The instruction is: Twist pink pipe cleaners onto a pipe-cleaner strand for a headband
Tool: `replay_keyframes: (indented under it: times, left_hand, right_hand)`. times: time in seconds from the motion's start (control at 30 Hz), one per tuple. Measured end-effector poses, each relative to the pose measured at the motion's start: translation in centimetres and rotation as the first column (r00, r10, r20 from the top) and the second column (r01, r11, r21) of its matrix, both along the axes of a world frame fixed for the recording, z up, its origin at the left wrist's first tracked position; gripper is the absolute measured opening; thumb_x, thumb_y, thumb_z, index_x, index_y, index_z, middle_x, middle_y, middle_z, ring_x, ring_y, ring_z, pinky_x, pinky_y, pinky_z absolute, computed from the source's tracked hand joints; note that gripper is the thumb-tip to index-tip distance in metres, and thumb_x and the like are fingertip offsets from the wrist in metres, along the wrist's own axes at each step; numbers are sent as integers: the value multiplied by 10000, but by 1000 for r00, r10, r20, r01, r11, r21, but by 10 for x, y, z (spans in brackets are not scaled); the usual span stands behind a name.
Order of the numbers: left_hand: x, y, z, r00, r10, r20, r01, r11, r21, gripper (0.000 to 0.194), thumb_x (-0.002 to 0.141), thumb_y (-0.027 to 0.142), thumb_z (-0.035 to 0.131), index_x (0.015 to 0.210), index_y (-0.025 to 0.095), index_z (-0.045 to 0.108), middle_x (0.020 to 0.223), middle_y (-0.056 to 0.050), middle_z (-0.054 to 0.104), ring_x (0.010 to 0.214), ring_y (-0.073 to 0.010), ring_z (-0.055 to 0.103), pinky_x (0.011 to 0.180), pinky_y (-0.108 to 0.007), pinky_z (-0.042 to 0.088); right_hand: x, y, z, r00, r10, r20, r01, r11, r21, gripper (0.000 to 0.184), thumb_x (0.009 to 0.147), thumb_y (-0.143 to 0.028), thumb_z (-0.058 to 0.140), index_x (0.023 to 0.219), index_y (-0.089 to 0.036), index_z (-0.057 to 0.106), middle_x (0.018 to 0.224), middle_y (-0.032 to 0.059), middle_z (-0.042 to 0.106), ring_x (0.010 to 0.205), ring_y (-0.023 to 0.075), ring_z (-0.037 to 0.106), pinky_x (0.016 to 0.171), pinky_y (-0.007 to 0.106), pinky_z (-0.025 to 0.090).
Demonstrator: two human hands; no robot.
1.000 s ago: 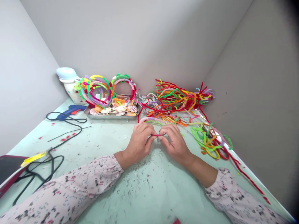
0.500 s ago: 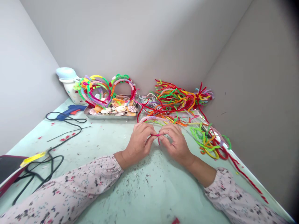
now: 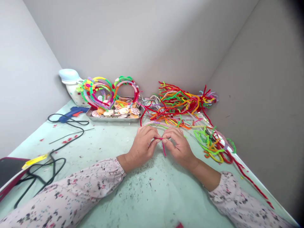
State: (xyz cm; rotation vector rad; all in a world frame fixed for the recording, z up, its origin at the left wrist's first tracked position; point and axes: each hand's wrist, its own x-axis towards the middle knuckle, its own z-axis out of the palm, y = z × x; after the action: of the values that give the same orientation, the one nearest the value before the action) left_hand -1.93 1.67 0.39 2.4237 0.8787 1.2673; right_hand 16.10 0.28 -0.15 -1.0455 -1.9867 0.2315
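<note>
Both hands are close together above the pale green table top. My left hand and my right hand pinch a pink-red pipe cleaner between their fingertips. One end of it bends down below the fingers, and the middle is partly hidden by the fingers. Just beyond the knuckles lies a pale pink fuzzy band, which seems to touch my left fingers.
Behind the hands stands a metal tray of seashells with pipe-cleaner headbands propped there. A multicoloured pipe-cleaner heap lies to the right. A blue glue gun and its black cable lie to the left. Grey walls enclose the back.
The pink pipe cleaner's lower end now hangs longer and lower below the fingers. The hands have barely shifted.
</note>
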Motion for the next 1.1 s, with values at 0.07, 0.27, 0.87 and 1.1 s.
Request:
replay_keyframes:
  times: [0.07,0.27,0.87,1.1]
  left_hand:
    - [0,0,0,1000,-1,1,1,1000,-13,73,883,201,487,888,182,557,918,-62,586,939,-200,526,877,-375,385]
    - [-2,1,-2,1000,-8,-12,7,998,-59,104,899,235,469,883,184,558,927,-68,590,932,-202,523,862,-371,390]
    - [-1,2,-2,998,-30,-59,25,996,-82,96,894,218,470,869,172,550,888,-58,568,907,-200,508,856,-360,389]
    - [0,2,-1,997,-15,-81,9,997,-73,86,882,200,484,887,170,564,893,-60,574,907,-201,509,846,-355,392]
  right_hand:
    - [0,0,1,1000,-4,-19,4,1000,-12,82,879,-269,508,834,-230,565,882,23,607,911,202,544,866,398,392]
    - [1,1,1,999,-14,-42,11,998,-54,147,901,-270,462,810,-223,567,872,27,609,898,197,544,868,395,390]
    - [0,3,-3,999,39,-35,-43,994,-98,197,924,-286,409,799,-213,542,820,32,561,863,190,510,844,369,396]
    - [1,4,-5,998,36,-49,-43,989,-140,236,931,-321,392,784,-210,539,808,28,553,838,186,511,808,353,409]
